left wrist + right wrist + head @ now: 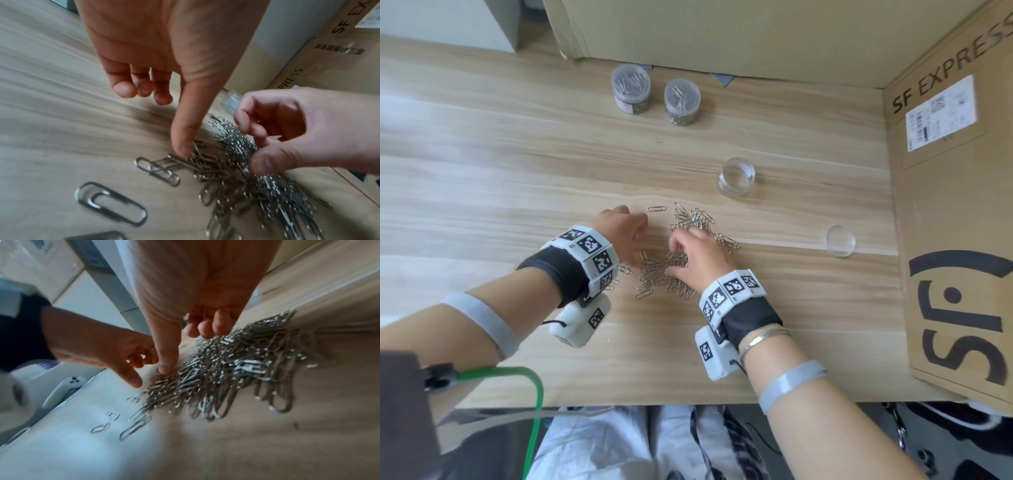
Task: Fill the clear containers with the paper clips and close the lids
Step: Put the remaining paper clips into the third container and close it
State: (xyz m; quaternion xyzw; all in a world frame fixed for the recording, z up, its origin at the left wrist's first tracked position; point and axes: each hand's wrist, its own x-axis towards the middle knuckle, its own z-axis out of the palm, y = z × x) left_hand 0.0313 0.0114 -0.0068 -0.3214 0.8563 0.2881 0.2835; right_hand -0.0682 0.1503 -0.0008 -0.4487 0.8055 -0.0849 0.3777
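Silvery paper clips point(674, 253) lie in a loose heap on the pale wooden bench point(482, 178), and we have both hands at that heap. Our left hand point(625, 229) sits at its left edge with the thumb stretched down onto the clips and the other fingers loosely curled, holding nothing. Our right hand point(697, 255) is over the middle of the pile, its thumb and curled fingers pinching a bunch of clips, as the left wrist view shows. A few single clips lie apart from the heap, near our left wrist.

Beyond the pile, to the right, an open clear container point(737, 176) stands upright on the bench, and its clear lid point(840, 240) lies flat nearer the cardboard box point(955, 212) at the right edge. Farther back, two closed containers point(631, 88) full of clips stand just beside each other, in front of another cardboard panel point(722, 31).
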